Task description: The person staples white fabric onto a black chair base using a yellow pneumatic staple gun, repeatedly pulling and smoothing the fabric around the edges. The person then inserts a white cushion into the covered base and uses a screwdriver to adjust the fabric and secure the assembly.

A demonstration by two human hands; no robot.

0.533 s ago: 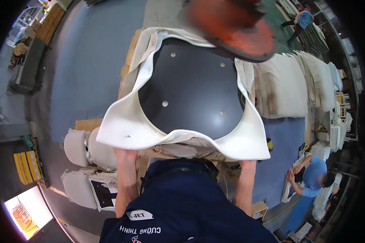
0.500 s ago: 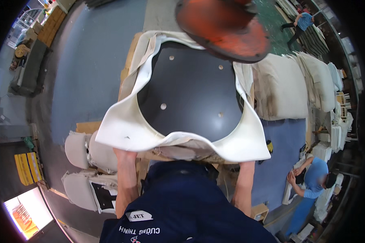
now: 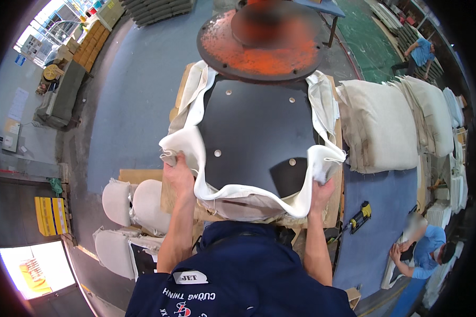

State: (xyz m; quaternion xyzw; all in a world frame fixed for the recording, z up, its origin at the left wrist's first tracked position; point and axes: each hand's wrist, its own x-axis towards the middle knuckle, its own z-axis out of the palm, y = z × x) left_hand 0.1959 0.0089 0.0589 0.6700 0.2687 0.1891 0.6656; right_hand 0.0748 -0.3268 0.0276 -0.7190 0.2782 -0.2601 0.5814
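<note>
In front of me lies a black seat board [image 3: 254,132] with several round holes. White foam [image 3: 238,190] and beige fabric [image 3: 322,105] wrap up around its edges. My left hand [image 3: 180,173] is closed on the foam and fabric at the near left corner, thumb on top. At the near right corner, my right hand [image 3: 322,191] likewise grips the edge; its fingers are partly hidden under the folded material. A round red-orange metal press plate [image 3: 211,47], worn and bolted, hangs over the board's far end.
On the blue table to the right lies a yellow-and-black staple gun [image 3: 360,216]. Stacked beige cushions [image 3: 381,127] stand beyond it. Upholstered seats [image 3: 116,203] sit at left. One co-worker [image 3: 431,248] works at lower right; another person [image 3: 420,53] is at far right.
The near foam corners, spread wide before, are now pulled up and bunched inward over the board's sides. My hands, partly covered earlier, now show. The press plate appears farther left.
</note>
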